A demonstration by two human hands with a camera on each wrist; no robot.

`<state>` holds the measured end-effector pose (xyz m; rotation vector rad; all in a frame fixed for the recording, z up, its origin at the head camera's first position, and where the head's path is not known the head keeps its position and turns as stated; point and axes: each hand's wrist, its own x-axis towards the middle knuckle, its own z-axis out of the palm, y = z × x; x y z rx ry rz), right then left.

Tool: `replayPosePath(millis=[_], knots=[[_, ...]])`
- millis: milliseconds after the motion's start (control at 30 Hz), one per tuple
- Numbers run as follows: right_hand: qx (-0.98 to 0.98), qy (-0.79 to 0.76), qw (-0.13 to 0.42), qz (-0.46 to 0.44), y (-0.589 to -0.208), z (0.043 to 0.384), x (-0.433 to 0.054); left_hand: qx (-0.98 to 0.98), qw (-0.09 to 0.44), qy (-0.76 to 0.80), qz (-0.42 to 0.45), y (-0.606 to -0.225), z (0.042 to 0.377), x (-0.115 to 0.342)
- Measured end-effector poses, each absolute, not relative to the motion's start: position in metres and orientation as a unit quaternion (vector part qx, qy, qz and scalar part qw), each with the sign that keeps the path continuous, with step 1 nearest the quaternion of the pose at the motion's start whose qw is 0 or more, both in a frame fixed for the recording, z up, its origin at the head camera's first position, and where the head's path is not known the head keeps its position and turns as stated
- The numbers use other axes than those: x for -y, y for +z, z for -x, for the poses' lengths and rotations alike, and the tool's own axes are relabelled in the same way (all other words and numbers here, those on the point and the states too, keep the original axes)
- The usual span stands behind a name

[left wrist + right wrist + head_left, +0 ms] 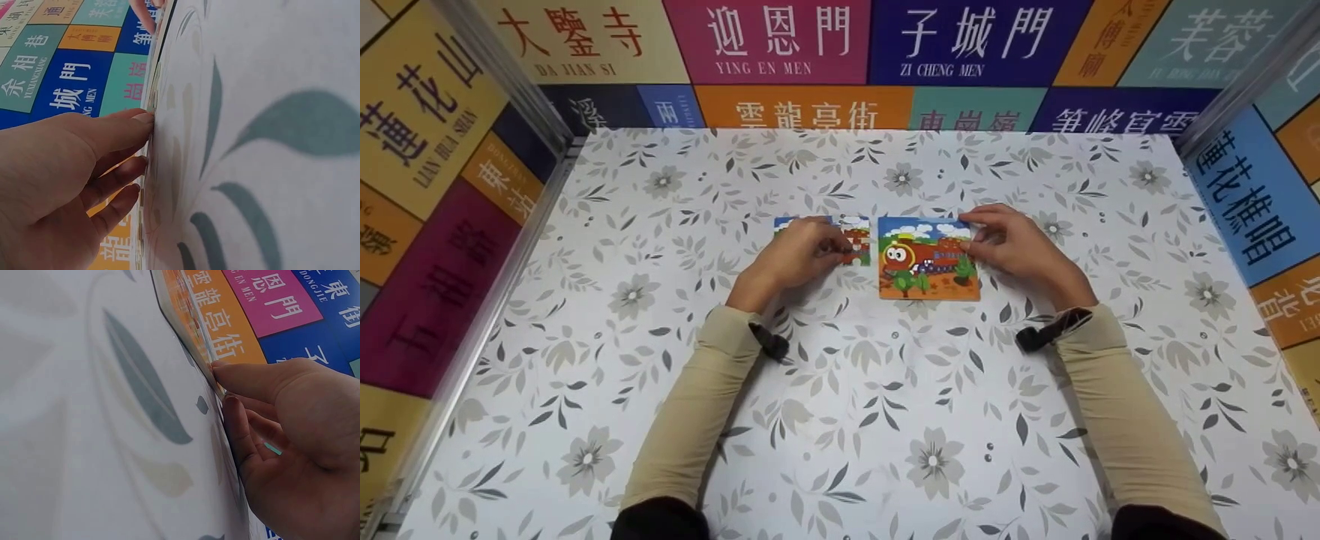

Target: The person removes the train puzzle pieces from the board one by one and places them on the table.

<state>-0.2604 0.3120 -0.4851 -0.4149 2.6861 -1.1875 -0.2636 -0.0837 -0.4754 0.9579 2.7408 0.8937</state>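
Observation:
Several jigsaw pieces [864, 244] lie joined on the table, with part of a train picture showing. My left hand [799, 253] covers much of them and holds a piece with bent fingers and thumb; its outline is hidden under the fingertips. Seen edge-on in the left wrist view, the left hand [67, 163] has its tips at the thin pieces. To the right, a square picture board [930, 262] shows a red cartoon train with a face. My right hand [1016, 244] pinches its upper right edge; the right wrist view shows thumb and index finger of that hand [298, 422] at the board's corner [175, 309].
The white table [840, 420] carries a grey leaf and flower print. Coloured panels with large lettering [780, 37] stand along its back and both sides. A narrow gap separates the jigsaw pieces from the picture board.

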Motion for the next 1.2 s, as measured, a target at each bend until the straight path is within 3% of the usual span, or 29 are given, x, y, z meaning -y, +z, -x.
replayPosePath(millis=[367,800,1200], knots=[[-0.903,-0.396,0.087,0.14,-0.485,0.261,-0.313,-0.894,0.025,0.297,-0.334,-0.467,0.26,0.065],[-0.901,-0.4,0.083,0.146,-0.487,0.262,-0.312,-0.873,0.052,0.294,-0.385,-0.469,0.254,0.015],[-0.902,-0.397,0.082,0.147,-0.486,0.261,-0.311,-0.892,0.089,0.274,-0.349,-0.467,0.255,-0.017]])
